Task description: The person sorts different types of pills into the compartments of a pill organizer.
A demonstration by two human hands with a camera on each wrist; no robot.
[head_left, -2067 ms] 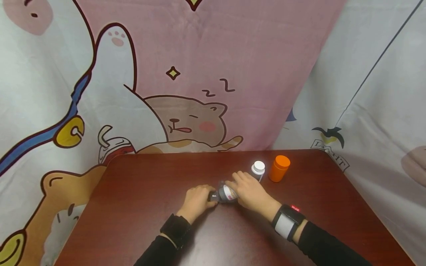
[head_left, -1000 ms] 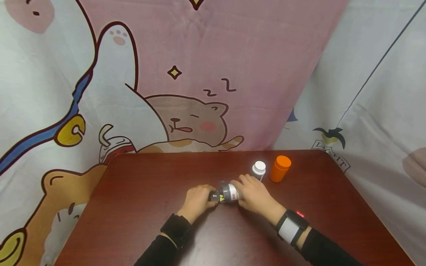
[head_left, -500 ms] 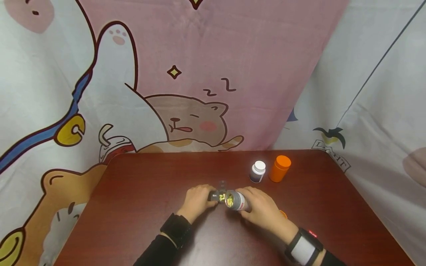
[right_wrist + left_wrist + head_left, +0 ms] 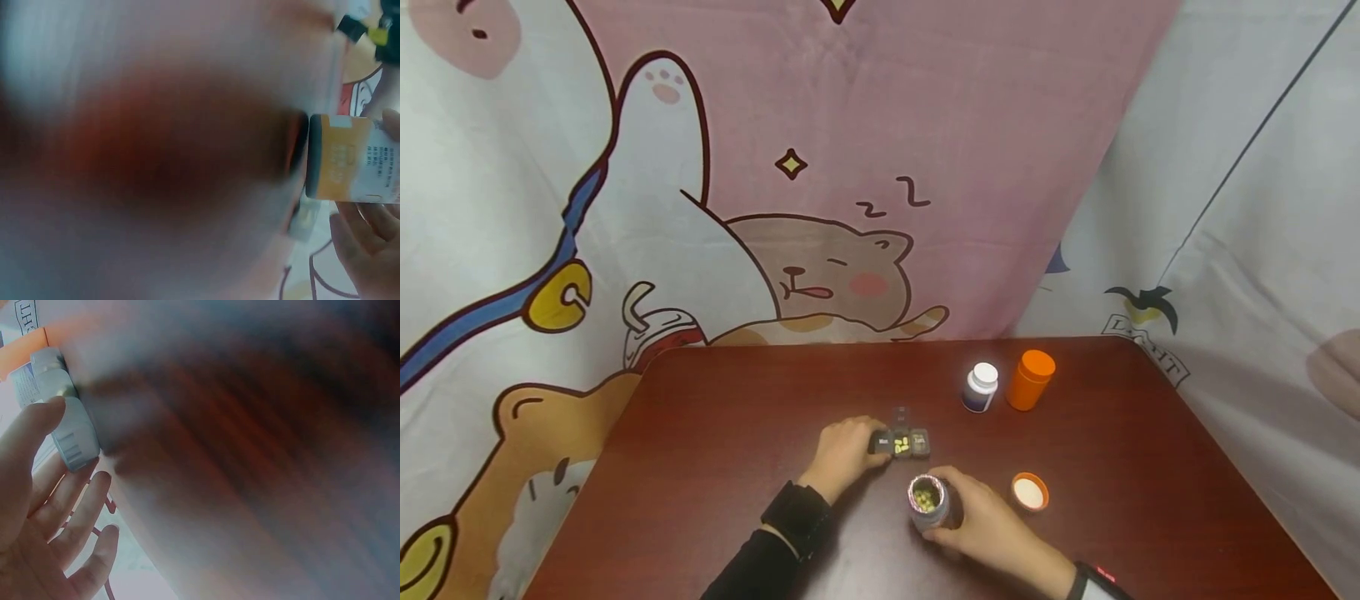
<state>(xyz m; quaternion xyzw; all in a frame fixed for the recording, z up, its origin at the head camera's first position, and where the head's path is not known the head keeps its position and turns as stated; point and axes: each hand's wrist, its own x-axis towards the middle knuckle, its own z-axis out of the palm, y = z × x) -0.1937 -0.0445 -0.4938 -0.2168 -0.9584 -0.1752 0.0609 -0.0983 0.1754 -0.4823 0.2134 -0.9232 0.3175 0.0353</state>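
Note:
My left hand (image 4: 844,454) pinches the left end of a small grey pill organizer (image 4: 920,444) on the table. Its middle compartment has its clear lid (image 4: 901,414) flipped up, and yellow pills (image 4: 901,446) lie inside. In the left wrist view, thumb and fingers close around the organizer (image 4: 76,434). Nearer the body, my right hand (image 4: 988,518) grips an uncapped pill bottle (image 4: 928,520) from its right side. The bottle stands upright, mouth up, with yellowish pills visible inside. An orange and white label shows on the bottle (image 4: 350,159) in the right wrist view, its base close over the table.
An orange cap (image 4: 1029,492) with a white inside lies upturned right of my right hand. At the back right stand a white-capped bottle (image 4: 980,390) and an orange bottle (image 4: 1031,381). A printed curtain (image 4: 1000,125) hangs behind the brown table (image 4: 737,400).
The right hand has drawn the bottle away from the organizer toward the body and turned it from tipped to upright. Yellow pills now show in the middle compartment. The left hand has stayed in place.

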